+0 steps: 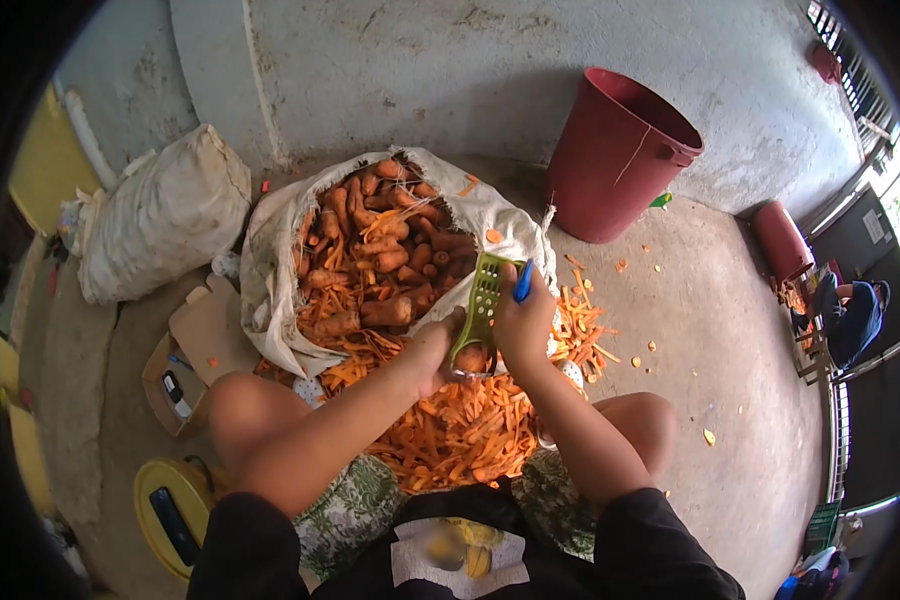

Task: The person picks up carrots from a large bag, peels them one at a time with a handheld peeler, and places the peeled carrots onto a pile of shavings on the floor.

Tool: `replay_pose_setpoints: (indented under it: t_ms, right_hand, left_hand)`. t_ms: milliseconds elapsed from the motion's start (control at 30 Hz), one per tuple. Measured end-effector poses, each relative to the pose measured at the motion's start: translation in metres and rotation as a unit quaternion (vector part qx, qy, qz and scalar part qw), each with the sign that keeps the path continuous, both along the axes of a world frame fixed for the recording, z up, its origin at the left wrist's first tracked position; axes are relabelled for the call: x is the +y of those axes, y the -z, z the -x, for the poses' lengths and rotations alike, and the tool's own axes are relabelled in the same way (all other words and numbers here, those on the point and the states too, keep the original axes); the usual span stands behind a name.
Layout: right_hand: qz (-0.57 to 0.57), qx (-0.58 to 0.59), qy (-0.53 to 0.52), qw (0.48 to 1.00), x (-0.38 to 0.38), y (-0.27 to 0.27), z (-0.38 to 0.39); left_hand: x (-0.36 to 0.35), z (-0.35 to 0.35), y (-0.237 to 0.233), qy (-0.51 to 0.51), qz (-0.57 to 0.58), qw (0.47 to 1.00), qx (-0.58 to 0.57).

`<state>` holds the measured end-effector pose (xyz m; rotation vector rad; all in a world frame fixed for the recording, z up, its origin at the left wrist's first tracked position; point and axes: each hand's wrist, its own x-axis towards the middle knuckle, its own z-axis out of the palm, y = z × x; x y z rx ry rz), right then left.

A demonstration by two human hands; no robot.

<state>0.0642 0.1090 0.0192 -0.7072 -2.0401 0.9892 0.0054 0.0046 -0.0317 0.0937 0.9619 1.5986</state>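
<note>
My left hand [434,352] is closed round a carrot [470,358], whose rounded end shows below a green tool with holes, which looks like a peeler [484,300]. On the other side, my right hand [524,318] grips the green peeler by its edge. A blue handle [523,281] also sticks up from the right hand; what it belongs to is hidden. Both hands are close together over a heap of orange peelings [460,430] between my legs. Just beyond them, a white woven sack [270,290] lies open, full of carrots [390,260].
Behind the sack, a red bin [605,160] stands near the wall. A stuffed white sack [170,220] leans at the left, with an open cardboard box [210,330] nearer me. A phone lies on a yellow lid [155,500]. Far right, a person [855,320] sits.
</note>
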Motion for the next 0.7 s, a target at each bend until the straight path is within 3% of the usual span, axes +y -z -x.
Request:
replay_pose_setpoints:
  t_ms: [67,200,267,300,333,367,500,600,700]
  right_hand:
    - [0.068,-0.011,0.014,0.998,0.01,0.007,0.005]
    - [0.083,0.002,0.031,0.996,0.02,0.023,0.012]
    - [0.124,-0.015,0.119,0.985,0.064,0.042,0.018]
    - [0.076,-0.032,0.158,0.984,0.085,0.045,0.015]
    - [0.126,0.002,0.177,0.976,0.114,0.068,0.017]
    - [0.239,0.073,0.177,0.952,0.115,0.056,0.017]
    - [0.278,0.141,0.076,0.947,0.089,0.032,0.016]
    - [0.277,0.106,-0.026,0.955,0.037,-0.003,0.007]
    - [0.265,0.059,-0.106,0.957,0.007,0.005,0.003]
  left_hand:
    - [0.001,0.005,-0.001,0.004,0.006,1.0,-0.007]
    - [0.003,0.002,-0.007,0.015,0.036,0.999,0.012]
    - [-0.005,-0.013,-0.022,0.051,0.026,0.998,0.039]
    - [-0.006,-0.02,-0.022,0.068,0.038,0.996,0.038]
    - [-0.006,-0.027,-0.027,0.044,0.043,0.998,0.029]
    - [-0.005,-0.03,-0.031,0.018,0.047,0.999,0.02]
    - [-0.009,-0.007,-0.015,0.046,0.011,0.998,-0.032]
    - [-0.009,-0.002,-0.016,0.014,0.043,0.996,-0.078]
    - [-0.004,0.002,-0.006,0.004,0.0,0.997,-0.077]
